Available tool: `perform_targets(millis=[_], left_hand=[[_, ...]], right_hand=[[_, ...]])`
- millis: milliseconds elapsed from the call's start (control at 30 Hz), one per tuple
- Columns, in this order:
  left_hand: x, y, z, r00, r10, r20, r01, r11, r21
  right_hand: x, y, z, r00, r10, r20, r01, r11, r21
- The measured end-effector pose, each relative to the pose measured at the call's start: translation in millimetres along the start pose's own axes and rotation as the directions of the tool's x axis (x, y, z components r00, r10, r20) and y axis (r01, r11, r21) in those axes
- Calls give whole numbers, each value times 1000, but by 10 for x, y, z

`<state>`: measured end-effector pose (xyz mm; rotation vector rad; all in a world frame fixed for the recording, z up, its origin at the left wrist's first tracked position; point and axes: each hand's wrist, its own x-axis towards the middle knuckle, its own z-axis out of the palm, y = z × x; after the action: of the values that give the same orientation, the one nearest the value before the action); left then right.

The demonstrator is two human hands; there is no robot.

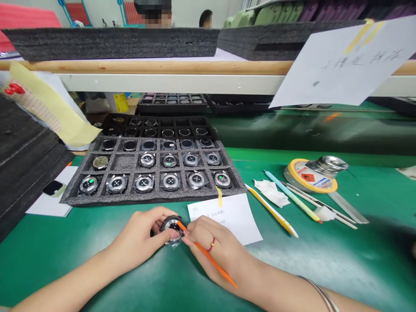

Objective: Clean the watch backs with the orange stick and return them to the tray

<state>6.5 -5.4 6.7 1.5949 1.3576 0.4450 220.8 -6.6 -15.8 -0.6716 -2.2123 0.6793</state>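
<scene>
My left hand (147, 229) grips a round smartwatch case (171, 224) by its edge, its back side facing up, just above the green table. Clear film sticks out at the case's lower edge. In my right hand (212, 242) is a thin orange stick (216, 265), held like a pen, its tip touching the back of the case. Behind my hands lies a grey foam tray (156, 200) with several watch cases in its pockets; one pocket in the middle row holds none. Beside my right hand is a white paper note (242, 216) with handwriting.
To the right lie a yellow-and-white pen (273, 211), a crumpled tissue (272, 193), a light-blue pen (289, 193) and a tape roll (294, 173) with a metal-topped bottle. A square watch (53, 189) rests on white paper at left. A shelf (169, 82) spans above the tray.
</scene>
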Motion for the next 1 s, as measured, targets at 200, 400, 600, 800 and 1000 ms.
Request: perform_targets(millis=[200, 400, 600, 800, 1000], left_hand=[[-11, -32, 6, 1000, -3, 15, 3, 1000, -22], [-18, -24, -4, 1000, -3, 21, 3, 1000, -10], [-11, -22, 5, 1000, -6, 14, 6, 1000, -18], [5, -62, 10, 1000, -2, 13, 3, 999, -48], [5, -66, 13, 1000, 7, 7, -7, 999, -42]], right_hand=[[5, 39, -14, 1000, 13, 15, -14, 994, 113], [-7, 62, -13, 998, 60, -1, -59, 986, 155], [-7, 66, -1, 999, 50, 16, -52, 983, 177], [-12, 101, 5, 999, 39, -9, -36, 981, 190], [-19, 91, 16, 996, 80, -32, -72, 975, 209]])
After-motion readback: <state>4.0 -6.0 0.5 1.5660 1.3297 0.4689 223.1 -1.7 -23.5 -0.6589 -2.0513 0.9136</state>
